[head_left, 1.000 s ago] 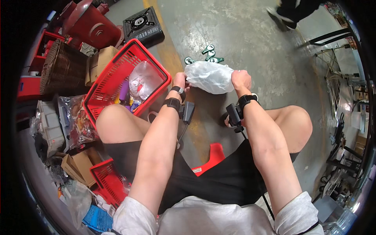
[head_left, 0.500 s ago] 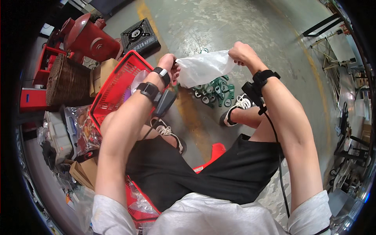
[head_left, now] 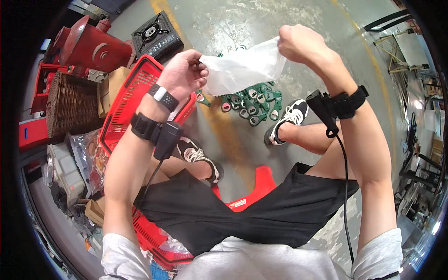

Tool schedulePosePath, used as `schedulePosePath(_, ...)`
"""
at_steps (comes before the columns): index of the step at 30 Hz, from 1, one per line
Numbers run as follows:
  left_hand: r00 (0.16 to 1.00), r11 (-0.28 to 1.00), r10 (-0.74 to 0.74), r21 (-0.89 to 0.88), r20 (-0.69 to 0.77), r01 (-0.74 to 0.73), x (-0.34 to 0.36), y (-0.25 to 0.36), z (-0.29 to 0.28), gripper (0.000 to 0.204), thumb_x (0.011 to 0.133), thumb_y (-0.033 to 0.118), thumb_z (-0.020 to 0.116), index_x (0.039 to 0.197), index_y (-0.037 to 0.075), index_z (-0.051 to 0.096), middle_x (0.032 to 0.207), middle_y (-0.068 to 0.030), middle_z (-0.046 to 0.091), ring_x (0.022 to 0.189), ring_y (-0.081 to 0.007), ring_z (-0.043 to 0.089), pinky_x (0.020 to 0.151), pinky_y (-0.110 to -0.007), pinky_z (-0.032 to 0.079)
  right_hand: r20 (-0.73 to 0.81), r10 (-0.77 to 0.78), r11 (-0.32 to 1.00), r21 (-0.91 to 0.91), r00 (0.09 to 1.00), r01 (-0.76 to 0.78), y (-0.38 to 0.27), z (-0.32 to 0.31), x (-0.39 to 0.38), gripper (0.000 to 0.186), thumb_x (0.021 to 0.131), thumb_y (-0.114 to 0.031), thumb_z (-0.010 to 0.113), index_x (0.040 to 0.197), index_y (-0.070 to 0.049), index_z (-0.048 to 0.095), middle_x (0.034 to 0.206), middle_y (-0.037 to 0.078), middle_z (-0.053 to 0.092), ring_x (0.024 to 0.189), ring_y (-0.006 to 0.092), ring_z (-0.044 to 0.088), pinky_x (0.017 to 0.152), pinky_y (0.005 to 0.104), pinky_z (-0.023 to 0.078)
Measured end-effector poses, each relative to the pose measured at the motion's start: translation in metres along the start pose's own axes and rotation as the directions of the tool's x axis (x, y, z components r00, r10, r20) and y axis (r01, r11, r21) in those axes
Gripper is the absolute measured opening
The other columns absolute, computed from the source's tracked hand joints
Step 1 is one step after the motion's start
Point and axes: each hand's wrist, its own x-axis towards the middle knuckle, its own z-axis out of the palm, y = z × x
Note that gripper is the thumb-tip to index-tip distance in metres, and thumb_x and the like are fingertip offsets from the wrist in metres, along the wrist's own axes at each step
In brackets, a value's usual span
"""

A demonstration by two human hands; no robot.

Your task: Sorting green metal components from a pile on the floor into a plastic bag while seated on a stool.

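A translucent plastic bag (head_left: 242,70) is stretched between my two hands, out in front of my knees. My left hand (head_left: 183,74) pinches its left corner between thumb and finger. At the opposite corner my right hand (head_left: 303,43) is closed in a fist on the plastic. Beneath and just nearer than the bag, several green bottle openers (head_left: 254,102) lie heaped on the floor, partly covered by it from view. One separate bottle opener (head_left: 201,98) lies left of the heap, close to the red basket.
A red plastic basket (head_left: 122,109) stands by my left leg, another (head_left: 149,238) by my left hip. Beyond are a black portable stove (head_left: 156,37), a wicker basket (head_left: 70,105) and a red machine (head_left: 95,49). My shoes (head_left: 291,116) flank the heap. Metal frames (head_left: 396,51) stand far right.
Both hands have risen and spread farther apart, the right one more to the right. The bag is pulled wider between them, and more of the bottle openers show below it.
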Motion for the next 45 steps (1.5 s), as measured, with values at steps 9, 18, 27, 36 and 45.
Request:
schedulePosePath(9,0.999,0.999,0.033,0.029,-0.028,-0.032,0.010,0.010,-0.010,0.015,0.097,0.021,0.062,0.089,0.008,0.058,0.080,-0.0030,0.058,0.071,-0.0164,0.058,0.063,-0.030,0.047,-0.206,-0.190,0.969,-0.195,0.960,0.150,0.011,-0.006,0.015,0.034,0.096,-0.024,0.056,0.097,0.005,0.074,0.094,0.031,0.072,0.093,0.0473,0.072,0.084,0.0538,0.058)
schedulePosePath(18,0.973,0.943,0.224,0.265,-0.061,-0.201,0.011,0.023,-0.028,0.021,0.096,0.023,0.062,0.082,0.008,0.064,0.072,-0.0003,0.060,0.065,-0.0131,0.058,0.061,-0.028,0.046,-0.295,-0.268,0.958,-0.184,0.917,0.220,0.031,-0.023,0.023,0.034,0.098,-0.024,0.054,0.099,0.003,0.073,0.094,0.030,0.072,0.090,0.0472,0.071,0.083,0.0531,0.056)
schedulePosePath(27,0.988,-0.363,0.121,0.931,0.095,-0.045,-0.027,0.016,-0.027,0.042,0.097,0.037,0.056,0.098,0.000,0.077,0.097,-0.0256,0.075,0.096,-0.0442,0.073,0.087,-0.051,0.058,-0.566,-0.379,0.816,0.170,0.732,0.553,-0.006,-0.050,0.002,0.037,0.096,-0.028,0.060,0.113,0.003,0.070,0.102,0.022,0.073,0.095,0.0350,0.072,0.087,0.0411,0.056)
schedulePosePath(36,0.831,-0.159,0.507,0.973,0.228,-0.170,-0.007,0.026,-0.092,0.065,0.096,0.031,0.070,0.151,0.007,0.046,0.115,-0.0283,0.071,0.109,-0.0413,0.069,0.098,-0.046,0.055,-0.536,-0.456,0.662,0.330,0.711,0.673,-0.016,-0.063,-0.017,0.028,0.094,-0.017,0.060,0.114,0.002,0.067,0.098,0.010,0.073,0.090,0.0172,0.067,0.084,0.0326,0.054)
schedulePosePath(45,0.576,-0.175,0.452,0.701,0.681,-0.692,-0.031,0.012,-0.039,0.076,0.087,0.018,0.080,0.151,0.015,0.039,0.131,-0.0228,0.053,0.122,-0.0409,0.057,0.108,-0.046,0.048,-0.435,-0.522,0.658,0.341,0.734,0.671,0.001,-0.047,-0.018,0.032,0.096,-0.022,0.060,0.120,-0.001,0.065,0.103,0.013,0.074,0.095,0.0224,0.068,0.087,0.0363,0.054)
